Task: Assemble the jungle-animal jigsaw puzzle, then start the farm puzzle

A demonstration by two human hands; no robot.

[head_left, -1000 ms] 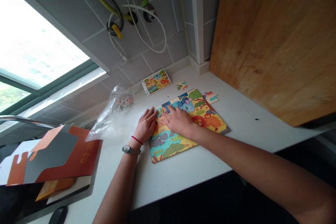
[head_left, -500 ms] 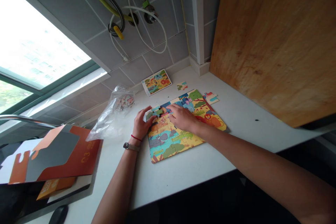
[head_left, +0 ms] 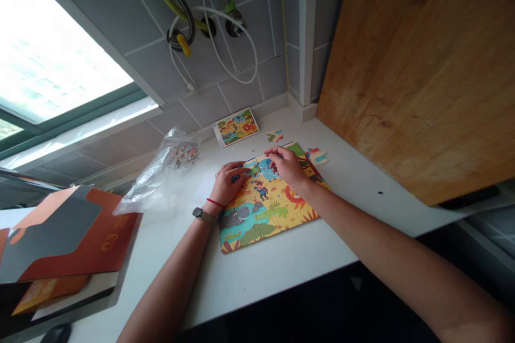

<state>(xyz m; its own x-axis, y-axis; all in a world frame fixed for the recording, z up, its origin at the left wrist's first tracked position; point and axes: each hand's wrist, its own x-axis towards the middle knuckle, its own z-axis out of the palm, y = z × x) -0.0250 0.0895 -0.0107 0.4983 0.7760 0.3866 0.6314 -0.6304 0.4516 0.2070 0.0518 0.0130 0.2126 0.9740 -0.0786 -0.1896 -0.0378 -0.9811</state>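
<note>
Left forearm (head_left: pixel 167 278): bare, rising from the lower edge of view and slanting up to the right. Left wrist (head_left: pixel 210 209) leads into the left hand (head_left: pixel 227 185), back uppermost, fingers pointing inward and slightly bent. Right forearm (head_left: pixel 378 249): bare, running diagonally in from the lower right corner. Right wrist (head_left: pixel 306 186) nearly in line with it; right hand (head_left: pixel 287 167) back uppermost, fingers curled. Hands near each other, apart. Grip at the fingertips not determinable.

A puzzle (head_left: pixel 265 204) is lying mid-frame on a table (head_left: pixel 354 193); a card (head_left: pixel 236 127) and a loose piece (head_left: pixel 275 135) are lying above it, another piece (head_left: pixel 317 156) at its upper right, a bag (head_left: pixel 155 179) left.
</note>
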